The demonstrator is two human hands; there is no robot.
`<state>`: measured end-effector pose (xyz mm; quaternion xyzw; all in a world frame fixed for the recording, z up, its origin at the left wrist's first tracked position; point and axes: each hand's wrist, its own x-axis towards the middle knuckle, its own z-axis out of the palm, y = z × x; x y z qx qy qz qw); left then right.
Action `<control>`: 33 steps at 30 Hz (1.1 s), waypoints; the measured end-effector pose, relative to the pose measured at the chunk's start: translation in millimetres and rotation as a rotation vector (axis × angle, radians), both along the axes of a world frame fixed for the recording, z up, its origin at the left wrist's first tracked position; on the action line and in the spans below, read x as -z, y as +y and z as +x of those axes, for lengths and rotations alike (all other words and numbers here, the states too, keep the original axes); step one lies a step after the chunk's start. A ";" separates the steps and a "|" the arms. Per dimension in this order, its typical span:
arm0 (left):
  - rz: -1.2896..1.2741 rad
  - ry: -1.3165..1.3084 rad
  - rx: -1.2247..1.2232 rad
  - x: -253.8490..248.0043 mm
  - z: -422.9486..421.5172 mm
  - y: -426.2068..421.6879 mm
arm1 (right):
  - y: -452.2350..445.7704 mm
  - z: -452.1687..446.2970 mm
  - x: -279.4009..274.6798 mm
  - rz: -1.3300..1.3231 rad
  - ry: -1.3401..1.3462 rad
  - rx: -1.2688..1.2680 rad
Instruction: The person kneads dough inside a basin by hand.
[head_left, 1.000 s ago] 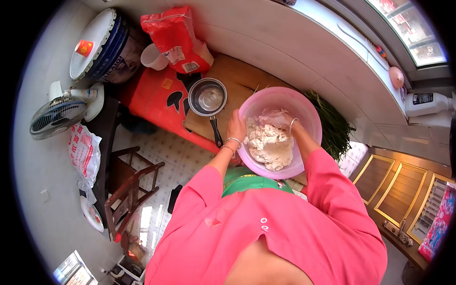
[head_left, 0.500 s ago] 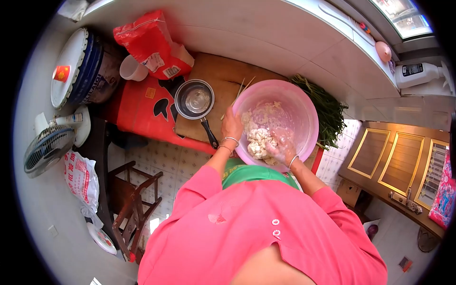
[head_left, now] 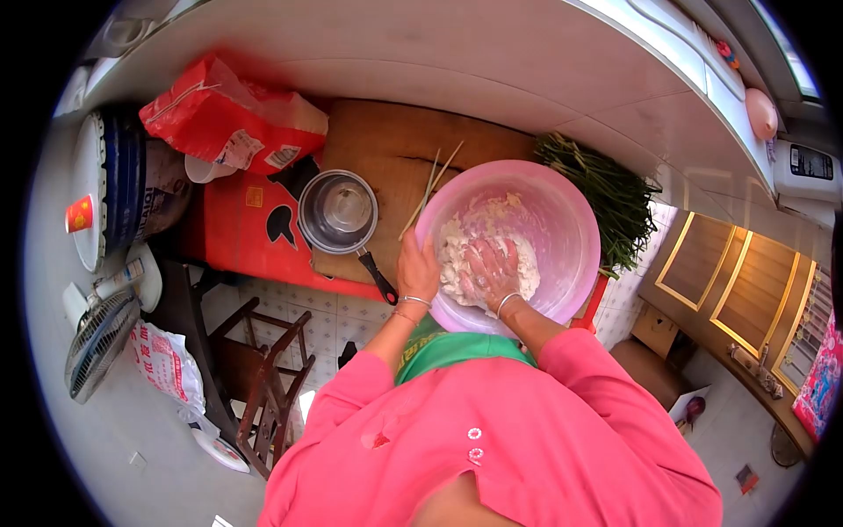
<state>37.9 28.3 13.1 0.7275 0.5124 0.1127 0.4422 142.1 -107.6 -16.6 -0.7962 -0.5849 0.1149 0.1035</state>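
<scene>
A pink basin [head_left: 575,211] stands at the table's front edge, against the green apron [head_left: 465,353]. My left hand [head_left: 418,270] grips its left rim, thumb side up. Inside the basin my right hand [head_left: 490,269] lies flat on a lumpy white dough [head_left: 529,270], fingers stretched out and coated with flour. Doughy smears stick to the basin's inner wall. Beside the basin, a pair of chopsticks [head_left: 432,191] rests on the wooden board [head_left: 399,127]. Left of them sits a small metal pan [head_left: 338,211], its black handle pointing toward my left forearm.
Green leafy stalks [head_left: 597,198] lie right of the basin. A red flour bag [head_left: 237,119], a white cup [head_left: 204,169] and a large bucket [head_left: 123,189] stand at the left. A fan [head_left: 101,342] and wooden chair [head_left: 272,378] are lower left; a wooden cabinet [head_left: 746,290] is right.
My right hand has moved from the dough's right side onto its top, and the dough looks more spread out. My left hand stays on the rim. The view has shifted.
</scene>
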 end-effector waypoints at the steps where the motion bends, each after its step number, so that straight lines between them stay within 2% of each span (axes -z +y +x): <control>1: -0.006 0.005 0.004 2.8 0.1 0.3 | 7.2 3.6 1.6 -0.030 0.009 0.013; 10: 0.060 0.004 0.029 7.0 -1.3 1.7 | 61.6 37.0 6.7 -0.416 0.075 0.080; 16: 0.037 -0.018 0.032 10.1 -2.3 3.3 | 76.4 51.2 29.1 -0.275 0.074 0.067; 18: 0.017 -0.029 0.025 11.0 -3.9 2.4 | 85.6 52.2 31.3 -0.299 0.070 0.100; 22: 0.058 -0.029 0.015 11.7 -3.0 1.1 | 97.5 61.5 29.2 -0.370 0.150 0.128; 25: 0.138 -0.028 0.011 20.3 -7.6 -4.0 | 91.5 60.4 45.3 -0.278 0.087 0.108; 28: 0.130 -0.020 0.010 10.4 -7.7 -3.7 | 90.9 57.4 28.3 -0.236 0.099 0.116; 29: 0.116 0.056 0.017 9.0 -8.1 -8.0 | 86.5 56.3 22.4 -0.214 0.078 0.102; 30: 0.113 0.129 0.025 8.5 -6.8 -4.2 | 86.5 59.5 16.5 -0.277 0.134 0.054; 32: 0.150 0.121 0.033 4.7 -5.9 -6.4 | 86.2 66.8 -39.5 -0.511 0.363 -0.066; 33: 0.167 0.121 0.044 3.2 -5.5 -9.5 | 87.4 67.2 -71.7 -0.577 0.449 -0.048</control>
